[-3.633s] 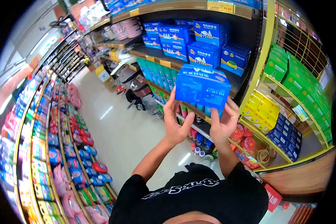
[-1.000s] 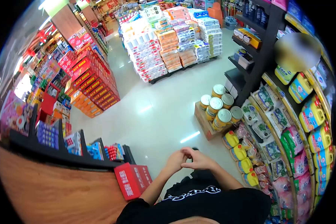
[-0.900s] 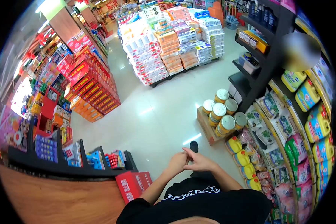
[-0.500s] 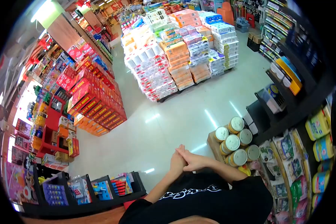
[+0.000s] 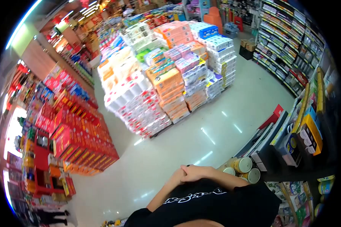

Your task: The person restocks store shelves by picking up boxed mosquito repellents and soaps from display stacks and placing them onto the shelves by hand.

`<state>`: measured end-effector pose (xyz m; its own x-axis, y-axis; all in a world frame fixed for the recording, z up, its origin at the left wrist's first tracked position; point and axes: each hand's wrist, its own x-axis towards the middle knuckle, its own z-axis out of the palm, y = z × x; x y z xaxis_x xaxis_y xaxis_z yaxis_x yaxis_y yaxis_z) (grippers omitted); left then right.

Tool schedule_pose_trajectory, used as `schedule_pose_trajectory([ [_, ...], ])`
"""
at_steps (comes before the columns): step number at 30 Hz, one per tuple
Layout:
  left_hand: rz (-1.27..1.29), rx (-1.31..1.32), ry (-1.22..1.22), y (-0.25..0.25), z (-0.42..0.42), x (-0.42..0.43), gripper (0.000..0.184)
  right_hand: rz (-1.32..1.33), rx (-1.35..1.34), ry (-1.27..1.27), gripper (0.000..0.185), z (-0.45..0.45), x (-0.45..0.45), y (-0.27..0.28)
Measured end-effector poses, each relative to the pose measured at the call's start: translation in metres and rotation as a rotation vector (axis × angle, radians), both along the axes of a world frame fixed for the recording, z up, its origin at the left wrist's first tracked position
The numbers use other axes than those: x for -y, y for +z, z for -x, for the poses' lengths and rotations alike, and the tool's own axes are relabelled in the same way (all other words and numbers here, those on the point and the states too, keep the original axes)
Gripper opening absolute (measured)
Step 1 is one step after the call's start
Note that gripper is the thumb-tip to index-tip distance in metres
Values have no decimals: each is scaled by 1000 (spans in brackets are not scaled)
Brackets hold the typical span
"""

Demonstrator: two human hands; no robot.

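Note:
In front of my black shirt (image 5: pixel 208 200), my left hand (image 5: pixel 178 176) and my right hand (image 5: pixel 196 172) are clasped together. The right one lies over the left, and the fingers of both are folded closed. No object shows between them, though the inner side of the clasp is hidden. Nearest to the hands are several round tins with pale lids (image 5: pixel 243 165), stacked to the right of my forearm and apart from it.
Ahead stands a large stack of packaged tissue rolls (image 5: pixel 140 98) on a low base. Red boxes (image 5: pixel 83 140) are piled at the left. Dark shelving (image 5: pixel 288 172) with goods closes off the right. A person in dark clothes (image 5: pixel 45 217) is at the lower left.
My view has turned and moved forward, so the tissue stack and red boxes look nearer. The tins have slipped lower in the view. My hands stay clasped.

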<state>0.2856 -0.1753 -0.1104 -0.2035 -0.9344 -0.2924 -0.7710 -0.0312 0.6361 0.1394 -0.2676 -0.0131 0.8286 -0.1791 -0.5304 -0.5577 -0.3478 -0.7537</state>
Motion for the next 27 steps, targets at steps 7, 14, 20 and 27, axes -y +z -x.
schedule_pose_trajectory([
  [7, 123, 53, -540, 51, -26, 234, 17, 34, 119, -477, 84, 10, 162, 35],
  [14, 181, -43, -655, 41, 5, 419, 18, 134, 255, -682, 79, 47, 318, -8],
  [20, 202, -76, -637, 61, 37, 567, 22, 217, 289, -642, 75, 82, 483, 12],
  [27, 312, -245, -493, 44, 43, 719, 22, 376, 372, -694, 68, 84, 633, 2],
])
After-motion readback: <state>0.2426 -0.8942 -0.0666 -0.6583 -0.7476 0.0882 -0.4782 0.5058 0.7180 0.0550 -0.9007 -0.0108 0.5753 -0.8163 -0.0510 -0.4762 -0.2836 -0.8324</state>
